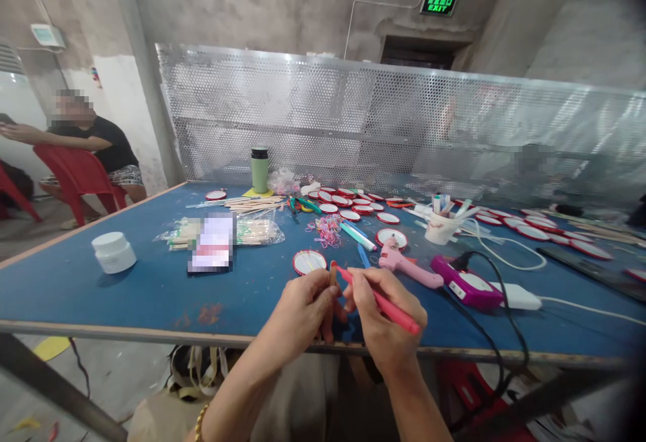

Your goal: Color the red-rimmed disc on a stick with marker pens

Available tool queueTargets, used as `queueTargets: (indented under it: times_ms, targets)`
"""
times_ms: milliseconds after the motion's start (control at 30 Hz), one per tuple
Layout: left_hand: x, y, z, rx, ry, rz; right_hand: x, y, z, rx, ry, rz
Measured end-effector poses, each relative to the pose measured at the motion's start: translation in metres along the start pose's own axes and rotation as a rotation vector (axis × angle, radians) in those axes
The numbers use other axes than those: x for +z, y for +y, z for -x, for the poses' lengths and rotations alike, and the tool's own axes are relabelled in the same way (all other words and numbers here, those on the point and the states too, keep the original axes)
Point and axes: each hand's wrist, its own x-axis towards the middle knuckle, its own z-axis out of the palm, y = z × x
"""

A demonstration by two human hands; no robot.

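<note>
Near the front edge of the table, my right hand (378, 307) grips a pink-red marker pen (401, 313) like a writing tool, its tip pointing left. The fingers of my left hand (305, 304) are closed on a small, upright wooden stick (333, 272), whose top end looks red. The marker's tip is at or very close to that end; I cannot tell whether they touch. Just beyond my left hand lies a round white disc with a red rim (309, 262). A pink glue gun (408, 266) rests to the right of my right hand.
A phone (212, 243) and a white jar (114, 252) stand left, with bagged wooden sticks (257, 232) behind. Many red-rimmed discs (361, 210), a pen cup (440, 227), a purple power strip (467, 284) with cables, and a green bottle (260, 171) occupy the table. A person (95, 139) sits far left.
</note>
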Motion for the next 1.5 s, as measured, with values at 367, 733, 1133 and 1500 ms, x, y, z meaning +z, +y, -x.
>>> queueTargets:
  times_ms: [367,733,1133,1500]
  targets:
    - [0.0001,-0.0006,-0.0004,0.001,0.002,0.003,-0.0004,0.0004,-0.0001,-0.027,0.001,0.011]
    - [-0.0002,0.0017,-0.0003,0.002,-0.005,0.009,0.0000,0.0002,0.0003,0.004,0.024,0.003]
    - [-0.0002,0.0008,-0.0001,0.004,-0.006,0.021,-0.0001,0.0005,0.0000,-0.006,0.023,-0.005]
    - [0.0001,-0.0012,-0.0002,0.005,0.001,0.019,-0.0007,0.0002,-0.0003,-0.034,-0.022,0.001]
